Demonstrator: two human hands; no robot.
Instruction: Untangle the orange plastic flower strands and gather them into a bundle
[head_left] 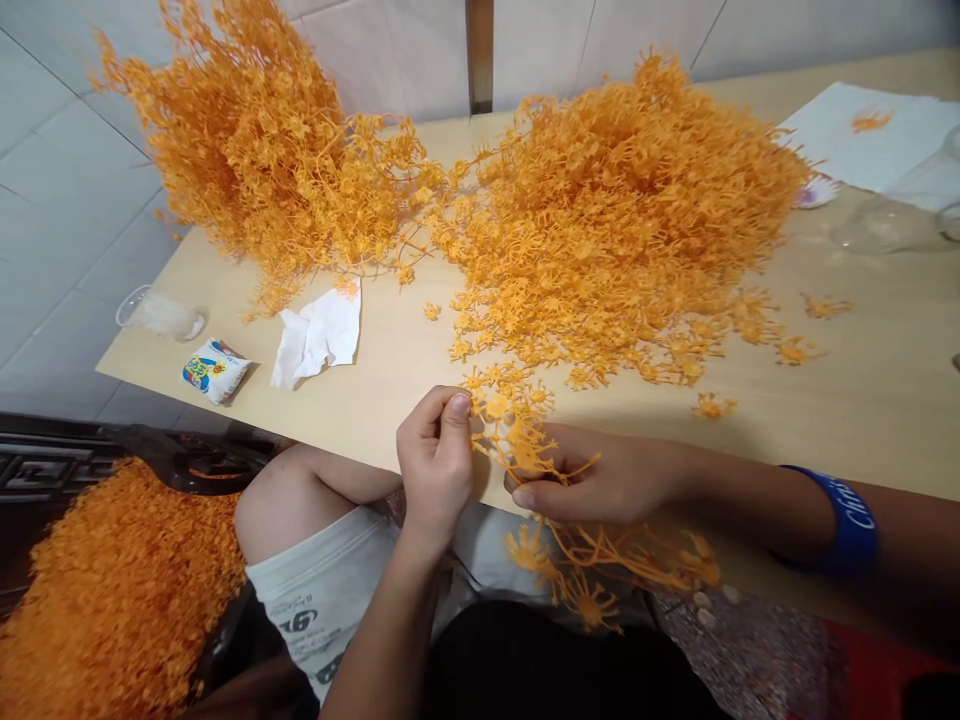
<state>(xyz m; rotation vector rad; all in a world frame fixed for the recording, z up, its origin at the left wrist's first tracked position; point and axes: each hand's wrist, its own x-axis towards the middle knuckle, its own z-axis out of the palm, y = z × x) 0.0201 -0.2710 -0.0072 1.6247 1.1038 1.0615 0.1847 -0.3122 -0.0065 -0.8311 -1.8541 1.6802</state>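
Near the table's front edge, my left hand [437,460] is closed, thumb against the curled index finger, pinching the edge of an orange plastic flower sprig [517,425]. My right hand [600,475] is closed around the lower stems of the same sprig, its wrist in a blue band. Several small star-shaped heads lie between the two hands. More stems and flower heads [589,600] hang below my right hand over my lap. Just beyond my hands lies a large heap of loose orange flower pieces [600,220].
A taller bundle of orange sprigs [255,160] stands at the back left. Crumpled white paper [319,335], a small printed packet [215,370] and a clear cup [161,312] lie on the left. At right are white paper [874,135] and clear plastic [892,222]. A big orange pile [127,590] fills the lower left.
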